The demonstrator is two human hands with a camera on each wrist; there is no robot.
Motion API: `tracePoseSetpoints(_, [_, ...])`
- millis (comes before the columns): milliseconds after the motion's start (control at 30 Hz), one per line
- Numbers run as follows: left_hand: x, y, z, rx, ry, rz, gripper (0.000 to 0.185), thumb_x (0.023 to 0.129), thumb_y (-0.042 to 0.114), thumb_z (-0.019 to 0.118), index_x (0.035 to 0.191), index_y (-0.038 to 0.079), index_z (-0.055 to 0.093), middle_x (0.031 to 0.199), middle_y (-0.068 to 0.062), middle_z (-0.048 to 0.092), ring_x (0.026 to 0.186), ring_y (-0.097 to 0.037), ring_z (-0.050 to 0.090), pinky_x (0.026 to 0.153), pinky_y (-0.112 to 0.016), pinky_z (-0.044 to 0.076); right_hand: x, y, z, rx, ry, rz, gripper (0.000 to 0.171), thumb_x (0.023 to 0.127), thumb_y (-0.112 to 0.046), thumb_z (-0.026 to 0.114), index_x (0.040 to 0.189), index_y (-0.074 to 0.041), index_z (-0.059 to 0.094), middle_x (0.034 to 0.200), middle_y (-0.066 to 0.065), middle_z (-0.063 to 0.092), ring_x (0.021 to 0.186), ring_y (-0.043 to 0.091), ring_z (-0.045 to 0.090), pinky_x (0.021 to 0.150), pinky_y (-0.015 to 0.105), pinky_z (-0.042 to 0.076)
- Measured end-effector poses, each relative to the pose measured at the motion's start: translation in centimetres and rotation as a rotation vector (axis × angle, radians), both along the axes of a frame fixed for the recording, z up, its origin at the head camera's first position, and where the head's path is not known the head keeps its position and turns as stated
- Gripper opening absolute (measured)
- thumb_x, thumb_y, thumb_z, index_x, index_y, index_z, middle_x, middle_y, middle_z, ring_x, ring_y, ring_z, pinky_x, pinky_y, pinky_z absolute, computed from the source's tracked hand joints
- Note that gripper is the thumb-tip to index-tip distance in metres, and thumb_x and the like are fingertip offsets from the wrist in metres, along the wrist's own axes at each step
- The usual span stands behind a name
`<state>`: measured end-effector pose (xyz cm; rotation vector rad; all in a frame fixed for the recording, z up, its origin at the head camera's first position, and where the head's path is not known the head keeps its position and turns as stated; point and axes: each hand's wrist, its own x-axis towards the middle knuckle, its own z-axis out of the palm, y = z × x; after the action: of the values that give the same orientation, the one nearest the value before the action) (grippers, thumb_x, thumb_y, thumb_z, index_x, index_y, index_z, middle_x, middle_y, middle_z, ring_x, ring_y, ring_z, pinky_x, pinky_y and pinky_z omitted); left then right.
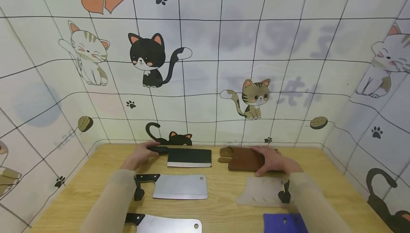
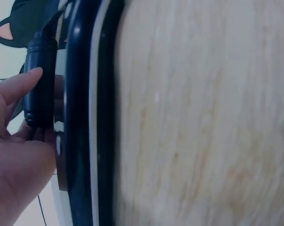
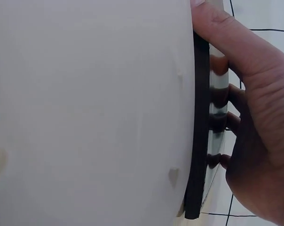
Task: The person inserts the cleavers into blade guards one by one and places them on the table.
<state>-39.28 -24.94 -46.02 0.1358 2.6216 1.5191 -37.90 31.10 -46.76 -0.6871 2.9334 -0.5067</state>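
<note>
A black cleaver point(image 1: 189, 157) lies at the back of the wooden table point(image 1: 224, 204). My left hand point(image 1: 148, 150) grips its black handle point(image 1: 159, 150); in the left wrist view the fingers point(image 2: 19, 87) curl round that handle point(image 2: 38, 80) beside the dark blade point(image 2: 83, 122). To the right lies a brown leather sheath point(image 1: 240, 159), and my right hand point(image 1: 267, 160) holds it across its width. The right wrist view shows the thumb point(image 3: 226, 37) on one side of the sheath's dark edge point(image 3: 198, 132) and the fingers on the other.
A steel cleaver point(image 1: 179, 186) with a black handle lies in front of the black one, and another steel cleaver point(image 1: 166, 225) sits at the near edge. A translucent sheath point(image 1: 261, 192) and a purple sheath point(image 1: 282, 223) lie near right. Cat-patterned walls point(image 1: 217, 83) enclose the table.
</note>
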Motion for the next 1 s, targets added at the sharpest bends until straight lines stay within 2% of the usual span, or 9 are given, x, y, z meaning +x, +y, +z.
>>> tracePoseSetpoints(233, [-0.2, 0.7, 0.1, -0.047, -0.012, -0.019, 0.056, 0.083, -0.001, 0.075, 0.137, 0.0, 0.062, 0.148, -0.028, 0.047, 0.119, -0.035, 0.051, 0.1, -0.044, 0.04, 0.1, 0.6, -0.4, 0.019, 0.031, -0.019, 0.118, 0.059, -0.064, 0.089, 0.153, -0.007, 0.045, 0.153, 0.025, 0.044, 0.135, 0.06, 0.035, 0.097, 0.08, 0.028])
tracePoseSetpoints(300, [-0.3, 0.5, 0.1, -0.037, -0.024, -0.023, 0.055, 0.083, -0.001, 0.076, 0.136, 0.001, 0.064, 0.147, -0.027, 0.048, 0.117, -0.035, 0.05, 0.095, -0.04, 0.041, 0.3, 0.3, -0.1, 0.022, 0.034, -0.02, 0.117, 0.059, -0.061, 0.09, 0.152, -0.006, 0.046, 0.152, 0.025, 0.045, 0.134, 0.059, 0.036, 0.095, 0.079, 0.031])
tracePoseSetpoints(433, [-0.2, 0.0, 0.1, -0.031, -0.023, -0.077, 0.055, 0.083, -0.001, 0.076, 0.136, 0.0, 0.064, 0.147, -0.028, 0.046, 0.117, -0.034, 0.047, 0.091, -0.037, 0.04, 0.8, -0.3, 0.8, 0.028, 0.034, -0.016, 0.115, 0.06, -0.058, 0.09, 0.151, -0.004, 0.047, 0.15, 0.025, 0.046, 0.13, 0.057, 0.039, 0.093, 0.077, 0.035])
tracePoseSetpoints(567, [0.2, -0.3, 0.5, 0.016, -0.023, -0.136, 0.054, 0.086, 0.0, 0.074, 0.138, -0.002, 0.062, 0.15, -0.03, 0.043, 0.123, -0.036, 0.048, 0.098, -0.038, 0.04, 0.8, -0.4, 0.8, 0.02, 0.052, -0.001, 0.113, 0.059, -0.057, 0.09, 0.149, -0.002, 0.049, 0.147, 0.026, 0.049, 0.127, 0.057, 0.042, 0.092, 0.075, 0.037])
tracePoseSetpoints(733, [0.5, -0.8, 0.9, 0.121, -0.054, -0.192, 0.054, 0.089, -0.001, 0.071, 0.141, -0.004, 0.058, 0.151, -0.03, 0.04, 0.124, -0.035, 0.05, 0.097, -0.032, 0.045, 0.6, -0.2, 0.9, 0.031, 0.052, 0.0, 0.113, 0.059, -0.058, 0.091, 0.149, -0.003, 0.05, 0.148, 0.025, 0.05, 0.129, 0.057, 0.043, 0.093, 0.074, 0.038])
tracePoseSetpoints(900, [0.8, -1.3, 0.7, 0.206, -0.078, -0.216, 0.055, 0.089, -0.007, 0.069, 0.142, -0.009, 0.055, 0.148, -0.031, 0.04, 0.122, -0.035, 0.053, 0.094, -0.029, 0.049, 0.8, -0.4, 1.3, 0.024, 0.034, -0.005, 0.112, 0.059, -0.058, 0.091, 0.148, -0.003, 0.051, 0.147, 0.025, 0.051, 0.129, 0.056, 0.043, 0.094, 0.073, 0.038])
tracePoseSetpoints(1000, [0.9, -1.4, 0.6, 0.235, -0.082, -0.223, 0.054, 0.089, -0.005, 0.072, 0.141, -0.009, 0.056, 0.145, -0.03, 0.043, 0.118, -0.033, 0.055, 0.093, -0.029, 0.05, 0.9, -0.6, 1.6, 0.02, 0.032, -0.008, 0.112, 0.058, -0.057, 0.092, 0.147, -0.002, 0.051, 0.146, 0.025, 0.051, 0.129, 0.056, 0.043, 0.094, 0.072, 0.039])
